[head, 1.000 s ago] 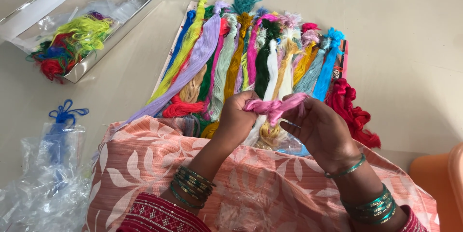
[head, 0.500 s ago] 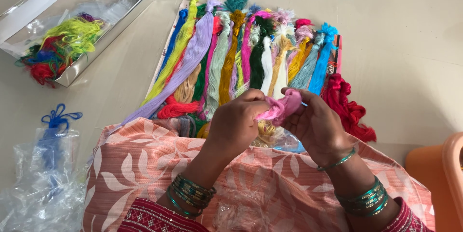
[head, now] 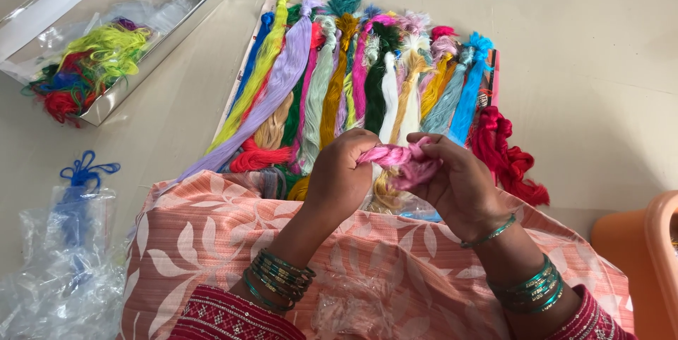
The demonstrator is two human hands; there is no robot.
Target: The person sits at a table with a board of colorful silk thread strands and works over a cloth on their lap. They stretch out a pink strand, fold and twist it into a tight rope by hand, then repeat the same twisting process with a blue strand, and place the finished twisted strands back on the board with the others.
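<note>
The left hand [head: 344, 170] is closed in a fist round the left end of a pink thread skein [head: 395, 158]. The skein's long axis runs left to right, bridging both hands above the row of coloured skeins [head: 339, 86]. The right hand [head: 455, 181] pinches its bunched right end, equally close

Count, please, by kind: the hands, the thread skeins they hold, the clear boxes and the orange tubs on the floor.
Hands: 2, left hand and right hand
Skeins held: 1, pink skein, in both hands
Clear box: 1
Orange tub: 1
Total: 5
</note>
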